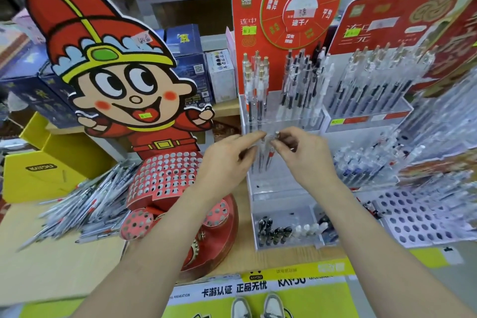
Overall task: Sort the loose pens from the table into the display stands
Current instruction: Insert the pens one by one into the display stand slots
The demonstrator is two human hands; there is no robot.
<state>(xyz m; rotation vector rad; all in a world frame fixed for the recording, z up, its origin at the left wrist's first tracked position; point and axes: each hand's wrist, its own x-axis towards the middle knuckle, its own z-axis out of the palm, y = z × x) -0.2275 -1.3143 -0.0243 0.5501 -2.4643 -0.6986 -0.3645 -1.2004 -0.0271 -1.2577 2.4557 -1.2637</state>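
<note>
The fingers (281,140) of the right hand (307,156) are narrowed to a pinch. Thumb and forefinger close on the top end of a small bunch of pens (263,160), which hangs straight down below them. The left hand (227,162) meets it from the other side. Its forefinger is stretched out with the tip at the pen tops, just beside the right fingertips, and its other fingers curl next to the barrels. Whether they actually grip the bunch I cannot tell.

The bunch is a few thin clear barrels, one with a red section, points down. It hangs over the middle tier of the clear stand (284,188), between the two hands. The tier behind, under the red header card, already carries upright rows of pens, gold-tipped on the left and dark-tipped on the right. The lowest compartment holds small black and white pieces, too blurred to name.

To the right, touching it, stands a second clear stand (366,111), also filled with upright pens. Lower right lies a white perforated board (418,217). To the left stands a red cartoon stand (165,178) with a skirt full of holes. Beyond it a heap of loose pens (85,201) lies on the table (51,271), well apart from both hands, with a yellow box (38,170) behind.
</note>
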